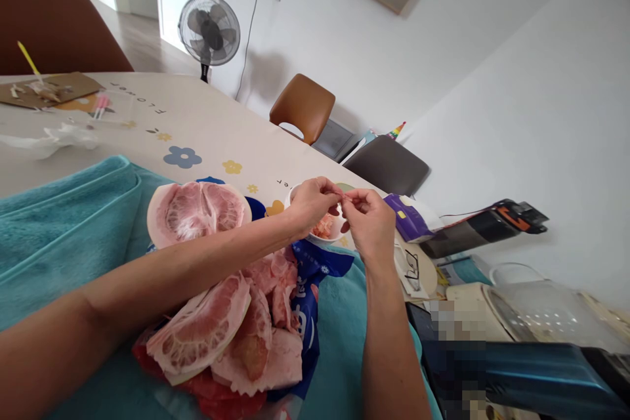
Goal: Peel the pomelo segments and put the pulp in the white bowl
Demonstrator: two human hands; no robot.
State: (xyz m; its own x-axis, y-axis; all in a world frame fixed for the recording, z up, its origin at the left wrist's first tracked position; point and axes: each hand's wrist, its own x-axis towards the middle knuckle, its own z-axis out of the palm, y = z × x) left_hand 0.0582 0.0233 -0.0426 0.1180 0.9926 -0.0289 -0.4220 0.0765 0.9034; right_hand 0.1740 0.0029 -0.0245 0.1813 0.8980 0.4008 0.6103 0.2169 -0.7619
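Note:
My left hand (pixel 315 207) and my right hand (pixel 370 223) meet fingertip to fingertip above a white bowl (pixel 335 236). Both are closed in a pinch on a small pinkish piece of pomelo, mostly hidden by the fingers. Loose pomelo flesh (pixel 323 227) lies in the bowl. Under my left forearm, a cut pomelo half (pixel 199 210) sits with its pink inside showing. Closer to me, a pomelo wedge (pixel 201 325) and torn pomelo peel (pixel 280 361) rest on a blue and red plastic bag (pixel 308 328).
A teal towel (pixel 83 223) covers the near tabletop. Crumpled tissue (pixel 59 138) and a cardboard piece (pixel 73 85) lie at left. On the right stand a purple box (pixel 411 216), eyeglasses (pixel 412 266), a dark bottle (pixel 472 236) and a blue cylinder (pixel 541 374). A fan (pixel 209 29) stands beyond the table.

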